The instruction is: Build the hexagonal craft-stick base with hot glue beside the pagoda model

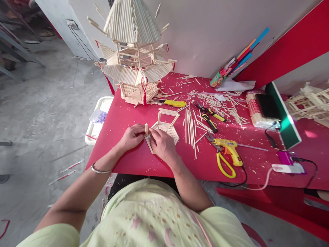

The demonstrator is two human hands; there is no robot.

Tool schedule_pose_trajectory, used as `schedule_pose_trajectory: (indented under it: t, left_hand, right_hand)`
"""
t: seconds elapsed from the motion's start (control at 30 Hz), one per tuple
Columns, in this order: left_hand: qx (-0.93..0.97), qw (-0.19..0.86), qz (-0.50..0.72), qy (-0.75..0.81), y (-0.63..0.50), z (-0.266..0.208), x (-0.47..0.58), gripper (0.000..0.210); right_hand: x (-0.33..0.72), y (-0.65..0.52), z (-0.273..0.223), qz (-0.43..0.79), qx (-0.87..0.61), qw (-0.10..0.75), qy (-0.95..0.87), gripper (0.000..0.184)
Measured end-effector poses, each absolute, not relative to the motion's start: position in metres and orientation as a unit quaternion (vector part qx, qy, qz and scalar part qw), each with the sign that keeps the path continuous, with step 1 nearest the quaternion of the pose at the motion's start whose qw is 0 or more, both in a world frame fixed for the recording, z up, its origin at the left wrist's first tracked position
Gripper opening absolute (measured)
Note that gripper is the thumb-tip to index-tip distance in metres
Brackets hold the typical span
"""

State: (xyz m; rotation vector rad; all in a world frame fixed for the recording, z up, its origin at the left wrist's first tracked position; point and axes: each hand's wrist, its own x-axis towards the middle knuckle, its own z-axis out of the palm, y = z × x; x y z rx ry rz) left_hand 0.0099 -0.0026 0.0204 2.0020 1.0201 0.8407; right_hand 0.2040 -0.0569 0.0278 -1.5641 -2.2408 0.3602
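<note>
A small many-sided base (172,130) made of pale wooden sticks lies on the red table in front of me, with a raised stick frame at its far side. My left hand (132,138) is closed at its left edge, fingertips pinching around a short upright bundle of sticks (146,129). Across from it, my right hand (164,145) curls over the base, thumb and fingers pressed to the same corner. The fingers partly hide that corner. Beyond them stands a tall pagoda model (133,61) of the same sticks, hung with red tassels.
Right of my hands lie loose sticks (190,128), a yellow utility knife (174,103), pliers (209,121), yellow-handled scissors (224,166) and a yellow glue gun (230,149) with its cord. A power strip (289,168) sits farther right. A white tray (89,132) is beyond the table's left edge.
</note>
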Motion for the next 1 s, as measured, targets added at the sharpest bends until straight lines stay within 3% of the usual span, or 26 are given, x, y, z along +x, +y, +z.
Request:
schedule_pose_trajectory:
  t: [1.0]
  left_hand:
    - [0.78, 0.358, 0.331, 0.393, -0.003, 0.0203, 0.01, 0.039]
  right_hand:
    - [0.2042, -0.0571, 0.0267, 0.127, -0.555, 0.193, -0.799, 0.049]
